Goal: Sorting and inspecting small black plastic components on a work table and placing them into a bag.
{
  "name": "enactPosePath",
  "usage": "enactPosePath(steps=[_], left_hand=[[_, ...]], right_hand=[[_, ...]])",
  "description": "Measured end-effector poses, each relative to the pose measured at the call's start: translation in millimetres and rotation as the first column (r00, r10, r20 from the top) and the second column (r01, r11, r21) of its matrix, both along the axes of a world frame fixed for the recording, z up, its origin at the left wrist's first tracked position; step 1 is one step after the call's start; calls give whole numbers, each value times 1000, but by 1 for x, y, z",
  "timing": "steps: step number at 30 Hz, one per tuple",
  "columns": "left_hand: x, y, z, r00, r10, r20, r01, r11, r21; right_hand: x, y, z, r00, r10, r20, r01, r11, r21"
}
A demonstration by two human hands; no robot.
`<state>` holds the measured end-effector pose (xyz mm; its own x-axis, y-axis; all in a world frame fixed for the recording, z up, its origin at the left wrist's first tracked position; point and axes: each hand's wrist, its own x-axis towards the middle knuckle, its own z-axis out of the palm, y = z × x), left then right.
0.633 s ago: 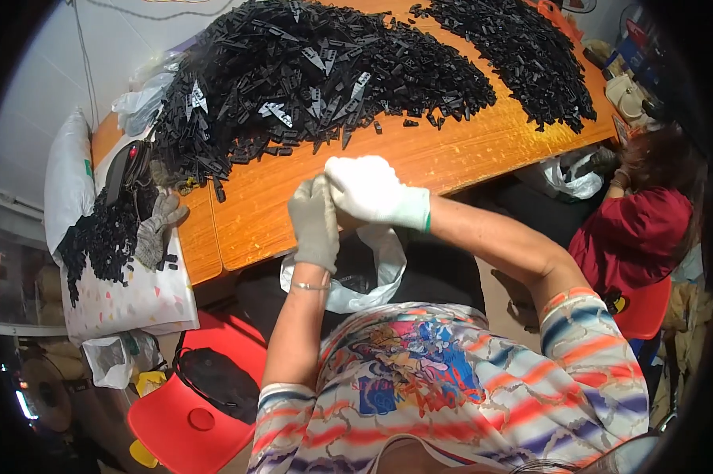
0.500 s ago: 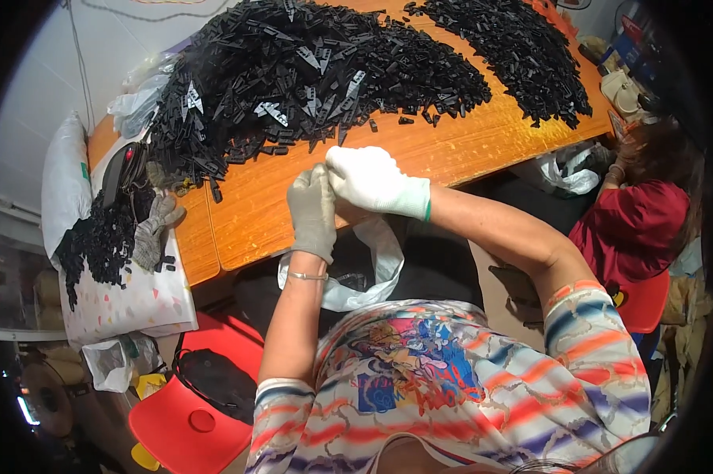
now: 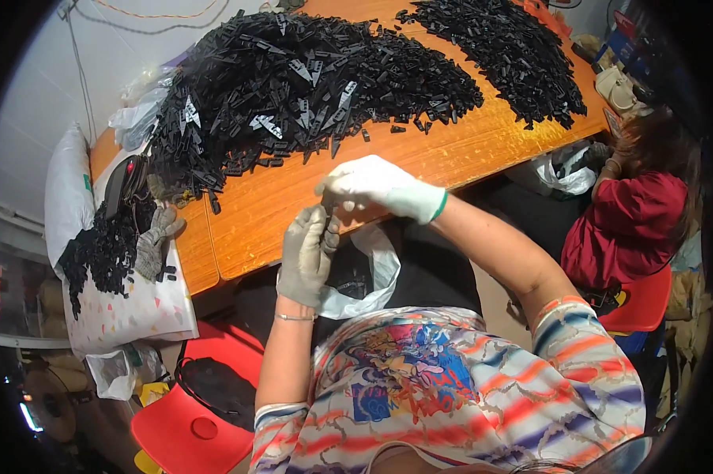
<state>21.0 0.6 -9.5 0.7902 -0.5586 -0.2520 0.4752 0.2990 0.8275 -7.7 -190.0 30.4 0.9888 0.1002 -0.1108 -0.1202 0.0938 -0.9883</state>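
My left hand (image 3: pixel 303 251), in a grey glove, is turned up with its fingers bent around the lower end of a small black plastic piece (image 3: pixel 329 202). Over the upper end of this piece curl the fingers of my right hand (image 3: pixel 374 186), in a white glove with a green cuff edge; they partly hide it. Both hands meet just off the table's near edge. Beyond them a large heap of black plastic pieces (image 3: pixel 246 87) covers the wooden table (image 3: pixel 257 217), a few pale grey pointed ones among them.
A second black heap (image 3: pixel 514 63) lies at the far right. A white plastic bag (image 3: pixel 384 265) hangs below my hands. At left are a spare grey glove (image 3: pixel 152 246), a smaller black pile (image 3: pixel 103 249) and a red stool (image 3: pixel 178 423). A person in a red shirt (image 3: pixel 633 225) sits at right.
My hands were pressed together. Now my left hand has dropped slightly and turned its fingers up, and my right hand's fingers have shifted, so the black piece shows between them.
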Motion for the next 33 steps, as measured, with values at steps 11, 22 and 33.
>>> enactPosePath(steps=[11,22,33], left_hand=[[-44,32,-17,985,-118,124,79,958,276],[-4,33,7,342,-435,833,-637,544,546],[99,-58,-3,467,-525,711,-678,304,669]], right_hand=[[0,13,-19,994,83,70,-17,756,-655],[55,-63,-45,848,-155,508,525,108,-844],[36,-56,-43,923,-233,306,373,342,-862]])
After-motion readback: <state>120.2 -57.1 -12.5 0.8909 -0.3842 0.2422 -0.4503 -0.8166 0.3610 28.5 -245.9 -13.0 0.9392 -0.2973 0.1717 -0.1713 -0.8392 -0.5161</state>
